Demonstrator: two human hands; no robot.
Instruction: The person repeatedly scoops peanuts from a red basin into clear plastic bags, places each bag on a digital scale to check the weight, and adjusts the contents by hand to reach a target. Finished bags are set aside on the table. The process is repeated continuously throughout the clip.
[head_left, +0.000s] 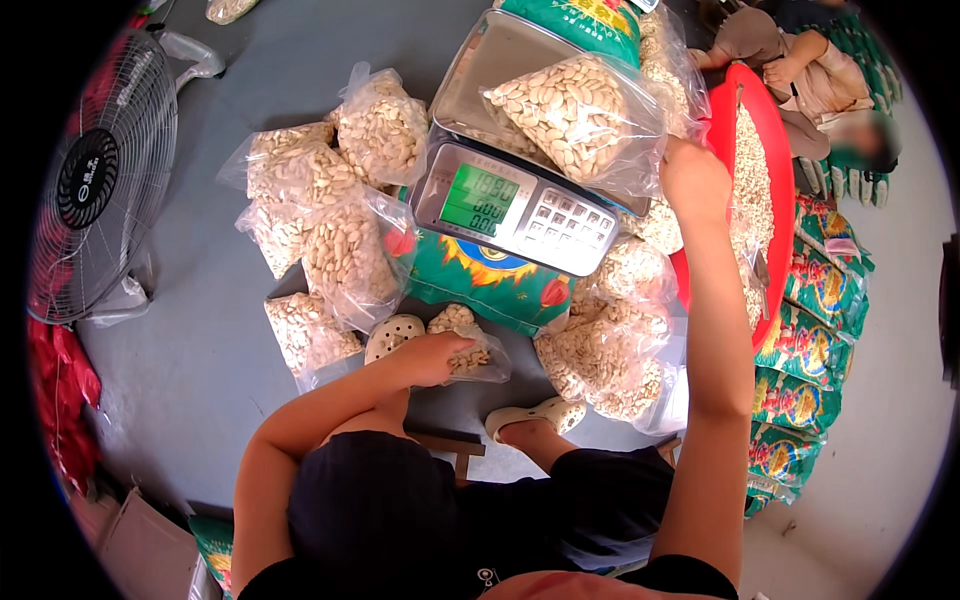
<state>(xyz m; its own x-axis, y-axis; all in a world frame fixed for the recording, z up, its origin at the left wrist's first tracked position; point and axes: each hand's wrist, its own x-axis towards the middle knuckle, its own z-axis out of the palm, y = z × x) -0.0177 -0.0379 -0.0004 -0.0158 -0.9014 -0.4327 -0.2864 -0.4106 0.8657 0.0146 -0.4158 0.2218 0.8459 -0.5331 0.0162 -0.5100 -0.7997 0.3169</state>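
My right hand (696, 178) grips the gathered neck of a clear plastic bag of pale pumpkin seeds (577, 105). That bag lies tilted over the steel pan of a digital scale (480, 67), its body reaching above the keypad side. Lit green, the scale's display (480, 199) shows digits. Down between my feet, my left hand (431, 358) is at a smaller clear bag of seeds (454, 321), fingers over its contents; their exact grip is hidden. Under the scale is a green printed sack (480, 281).
Filled seed bags (349, 255) are heaped left of the scale, and more bags (607, 349) to its right. A red basin (780, 217) holds loose seeds and a scoop. Beyond it sits another person (810, 75). Green sacks (799, 397) line the right; a fan (105, 176) stands left.
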